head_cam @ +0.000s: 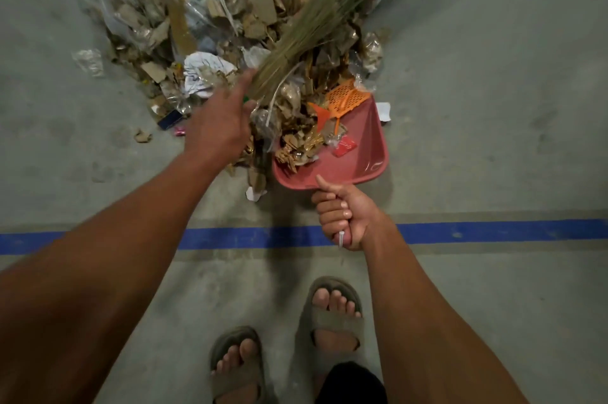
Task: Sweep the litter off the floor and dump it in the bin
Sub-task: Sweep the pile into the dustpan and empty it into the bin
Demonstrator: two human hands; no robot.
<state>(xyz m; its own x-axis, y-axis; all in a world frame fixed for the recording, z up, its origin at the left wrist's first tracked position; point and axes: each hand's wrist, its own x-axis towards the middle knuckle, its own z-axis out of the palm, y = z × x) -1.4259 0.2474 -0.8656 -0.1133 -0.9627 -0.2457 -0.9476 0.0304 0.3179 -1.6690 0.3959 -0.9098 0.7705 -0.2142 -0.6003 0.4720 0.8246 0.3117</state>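
The left hand (218, 127) curls its fingers round the bound end of the broom (306, 32); the thumb lies along the bundle, and the fingertips are hidden behind it. The broom slants up and right from the hand, its bristles lying over the litter (210, 18).

The right hand (342, 216) is clenched tight round the handle of the dustpan (358, 153), thumb on top and pointing at the pan's back edge; a white tip pokes out below the fist. The pan's open mouth touches the near right edge of the pile. Cardboard scraps, an orange mesh piece (345, 97) and a red wrapper (345, 147) lie in its left and front parts.

The litter is heaped on the floor (493, 74) beyond a blue line (493, 229). Two sandalled feet (332, 314) stand on the near side of that line.
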